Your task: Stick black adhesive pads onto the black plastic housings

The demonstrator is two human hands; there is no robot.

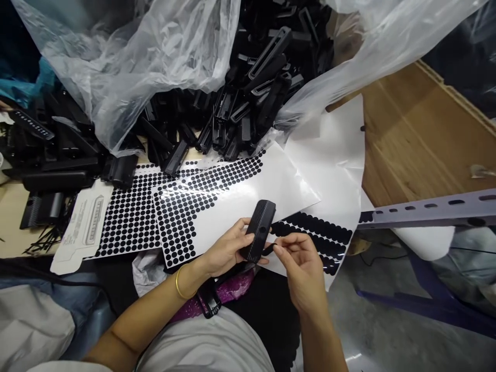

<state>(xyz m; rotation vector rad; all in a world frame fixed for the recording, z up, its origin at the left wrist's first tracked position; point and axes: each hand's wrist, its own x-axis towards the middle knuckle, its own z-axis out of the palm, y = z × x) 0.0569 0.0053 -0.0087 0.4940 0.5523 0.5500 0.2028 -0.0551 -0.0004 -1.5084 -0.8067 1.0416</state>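
My left hand (228, 245) is closed round a black plastic casing (260, 230) with a ribbed, carbon-like surface and a small round spot on it. The casing tilts upright above the edge of the sheets. Close beside it, my right hand (302, 261) pinches a thin black strip (268, 250) between thumb and forefinger. The strip reaches to the casing's lower right side; whether it is attached there I cannot tell. Under and behind my hands lies a white sheet (228, 206) with rows of round black stickers, partly bare.
Many black plastic parts (248, 98) are heaped at the back under clear plastic bags (163, 57). More black parts (58, 165) lie left, by a flattened white box (83, 222). A perforated metal rail (426, 208) runs along the right edge. Another black part (209, 299) rests on my lap.
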